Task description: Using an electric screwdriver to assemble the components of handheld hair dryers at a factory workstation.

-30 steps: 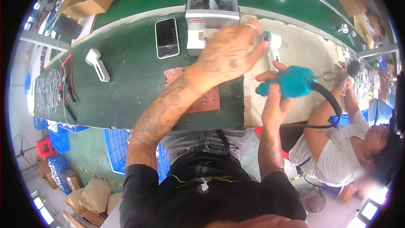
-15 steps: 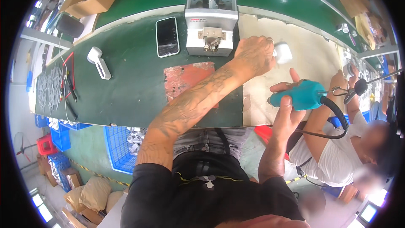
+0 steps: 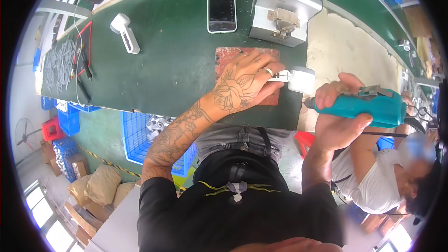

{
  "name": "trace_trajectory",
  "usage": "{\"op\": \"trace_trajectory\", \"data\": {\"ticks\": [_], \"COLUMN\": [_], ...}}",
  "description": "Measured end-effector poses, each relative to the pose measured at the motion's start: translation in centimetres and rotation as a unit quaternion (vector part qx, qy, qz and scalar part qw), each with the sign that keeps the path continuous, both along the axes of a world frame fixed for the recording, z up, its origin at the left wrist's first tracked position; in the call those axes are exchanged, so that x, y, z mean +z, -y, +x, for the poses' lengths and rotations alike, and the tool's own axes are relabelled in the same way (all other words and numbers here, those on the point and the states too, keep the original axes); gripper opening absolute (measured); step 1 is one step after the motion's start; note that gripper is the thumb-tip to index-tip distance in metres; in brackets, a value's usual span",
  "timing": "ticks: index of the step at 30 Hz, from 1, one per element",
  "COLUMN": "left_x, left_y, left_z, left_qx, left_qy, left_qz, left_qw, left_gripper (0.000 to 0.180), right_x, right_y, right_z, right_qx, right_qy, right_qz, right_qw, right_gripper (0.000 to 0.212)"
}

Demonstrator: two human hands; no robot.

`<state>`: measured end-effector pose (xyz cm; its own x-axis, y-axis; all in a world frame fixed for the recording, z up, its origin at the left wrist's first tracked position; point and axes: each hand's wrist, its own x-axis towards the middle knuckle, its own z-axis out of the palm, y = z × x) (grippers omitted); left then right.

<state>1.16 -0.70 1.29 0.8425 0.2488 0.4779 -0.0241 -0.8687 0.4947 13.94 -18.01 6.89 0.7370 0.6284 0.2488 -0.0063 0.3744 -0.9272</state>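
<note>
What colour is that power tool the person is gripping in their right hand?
The power screwdriver in the right hand is teal, with a black cable; the head view shows it clearly.

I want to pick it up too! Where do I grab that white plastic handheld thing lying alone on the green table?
Probably the white plastic handheld tool's long narrow handle, taken from above; it lies flat on the green table, with its bulkier head at the far end.

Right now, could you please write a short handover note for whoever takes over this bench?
Left hand: pressing the white part down at the red mat's right edge.
Right hand: gripping the teal electric screwdriver, tip pointing toward the part, not touching it.
Phone, grey machine and another white piece lie on the green bench.
Done: part positioned. Left: probably driving the fastening; no screw visible.
</note>
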Motion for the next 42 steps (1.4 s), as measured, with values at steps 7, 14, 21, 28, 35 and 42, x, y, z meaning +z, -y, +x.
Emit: {"op": "trace_trajectory", "data": {"ticks": [7, 14, 21, 28, 35, 42], "left_x": [-0.7, -1.0, -1.6, -1.0, -1.2, -2.3], "left_y": [-0.1, -0.4, -0.4, -0.3, -0.4, -0.3], "left_z": [-0.1, -0.1, -0.1, -0.4, -0.5, -0.3], "left_qx": [-0.002, -0.018, -0.022, -0.016, -0.013, -0.015], "left_qy": [0.027, 0.047, 0.047, 0.026, 0.035, 0.023], "left_qz": [-0.004, -0.047, -0.045, -0.06, -0.029, -0.099], "left_qw": [1.0, 0.998, 0.998, 0.998, 0.999, 0.995], "left_gripper": [0.03, 0.032, 0.029, 0.039, 0.031, 0.029], "right_x": [0.5, 1.0, 0.2, -0.1, -0.2, 0.0], "right_y": [-4.4, -6.5, -7.1, -7.2, -7.5, -7.8], "right_z": [1.2, -0.1, -0.6, -0.5, -0.4, -0.5], "right_qx": [0.089, 0.02, 0.019, 0.005, 0.006, 0.002], "right_qy": [-0.008, 0.037, 0.054, 0.048, 0.057, 0.07], "right_qz": [0.096, -0.003, -0.015, -0.033, -0.038, -0.042], "right_qw": [0.991, 0.999, 0.998, 0.998, 0.998, 0.997], "right_gripper": [0.083, 0.089, 0.091, 0.094, 0.096, 0.098]}}
